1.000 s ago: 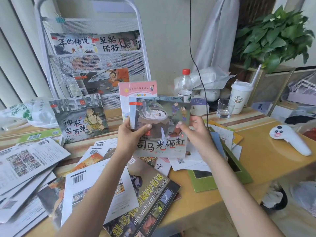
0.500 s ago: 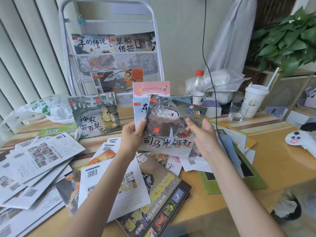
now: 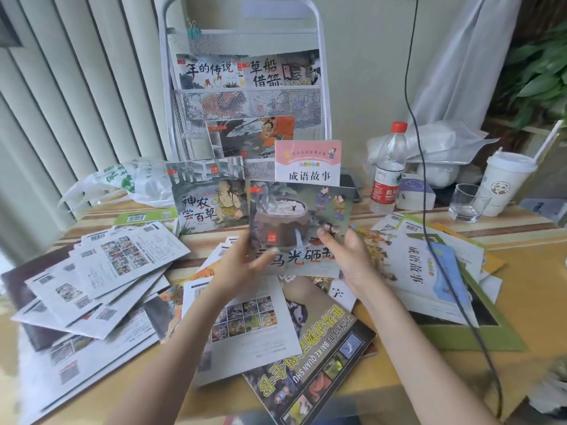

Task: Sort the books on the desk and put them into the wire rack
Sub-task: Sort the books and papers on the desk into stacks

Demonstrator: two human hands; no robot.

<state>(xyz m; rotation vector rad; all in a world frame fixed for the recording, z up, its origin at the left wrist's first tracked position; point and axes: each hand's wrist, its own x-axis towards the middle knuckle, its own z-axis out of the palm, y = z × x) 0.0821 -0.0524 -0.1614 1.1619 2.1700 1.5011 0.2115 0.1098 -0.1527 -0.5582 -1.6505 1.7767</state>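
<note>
At centre frame, both our hands hold up a thin picture book with a big clay vat on its cover [image 3: 302, 216], lifted clear of the desk and facing us. Our left hand [image 3: 242, 265] pinches its lower left corner, thumb across the title; our right hand [image 3: 346, 256] grips the lower right edge, thumb on the cover and fingers behind. A pink-topped book [image 3: 307, 161] stands just behind it, higher in the frame; whether it is held with the front book or propped on its own we cannot tell. Above that, the wire rack [image 3: 245, 96] rises at upper centre with two titles in its upper pocket and one orange-figured cover lower down. Another book with a seated figure on its cover [image 3: 208, 197] leans upright at the rack's foot, left of centre. Loose books and back covers sprawl over the desk [image 3: 527, 271] at left, bottom and right. Our judgement: this is the sorting step, matching the vat cover to its series before racking. To do it well, keep the thin cover flat between both hands, square any stack held, then slide it spine-down into a pocket beside like covers. A red-capped water bottle [image 3: 388, 170] and a hanging black cable [image 3: 420, 179] stand right of centre, worth avoiding on the reach.
</note>
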